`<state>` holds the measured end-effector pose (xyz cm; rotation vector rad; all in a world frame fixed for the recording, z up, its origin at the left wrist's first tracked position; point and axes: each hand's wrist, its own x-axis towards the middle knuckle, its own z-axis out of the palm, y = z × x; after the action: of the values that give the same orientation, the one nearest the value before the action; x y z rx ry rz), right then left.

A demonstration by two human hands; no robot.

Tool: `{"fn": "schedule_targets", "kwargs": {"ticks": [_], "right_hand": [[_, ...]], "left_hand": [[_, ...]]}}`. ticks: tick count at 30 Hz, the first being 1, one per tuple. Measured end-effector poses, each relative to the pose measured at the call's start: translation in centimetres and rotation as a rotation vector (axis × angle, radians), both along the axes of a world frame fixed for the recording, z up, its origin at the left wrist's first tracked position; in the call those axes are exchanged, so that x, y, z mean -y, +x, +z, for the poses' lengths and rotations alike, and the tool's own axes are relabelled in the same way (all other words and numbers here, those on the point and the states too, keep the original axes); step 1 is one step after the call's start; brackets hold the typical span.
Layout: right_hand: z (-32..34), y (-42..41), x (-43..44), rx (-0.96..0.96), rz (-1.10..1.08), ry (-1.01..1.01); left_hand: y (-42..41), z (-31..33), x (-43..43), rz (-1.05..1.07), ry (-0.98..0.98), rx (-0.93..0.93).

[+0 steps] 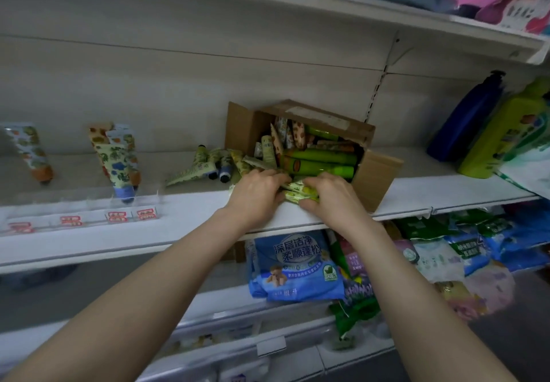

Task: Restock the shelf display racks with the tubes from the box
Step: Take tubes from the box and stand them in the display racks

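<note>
With left grip (256,194) and right grip (330,198) both clasping pale-green tubes (297,187) at the mouth of the cardboard box (376,173), square up the bundle first — no loose ends. Then lift clear and carry to the display rack (89,204) left of the box, caps down.

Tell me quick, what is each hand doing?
Left hand: closed, gripping pale green tubes at the cardboard box mouth.
Right hand: closed, gripping the same bunch of tubes.
</note>
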<state>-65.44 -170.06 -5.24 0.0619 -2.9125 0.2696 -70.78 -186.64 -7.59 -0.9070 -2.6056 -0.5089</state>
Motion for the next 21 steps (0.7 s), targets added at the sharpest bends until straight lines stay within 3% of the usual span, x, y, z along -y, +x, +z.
{"fn": "schedule_targets", "kwargs": {"ticks": [12,21], "right_hand": [[0.6,-0.3,3.2,0.014,0.199,-0.159],[0.8,-0.8,2.2,-0.011,0.199,-0.143]], "left_hand": [[3.1,-1.1,3.6,0.271,0.099,-0.153],[4.8,-0.3,1.8,0.24,0.012,-0.048]]}}
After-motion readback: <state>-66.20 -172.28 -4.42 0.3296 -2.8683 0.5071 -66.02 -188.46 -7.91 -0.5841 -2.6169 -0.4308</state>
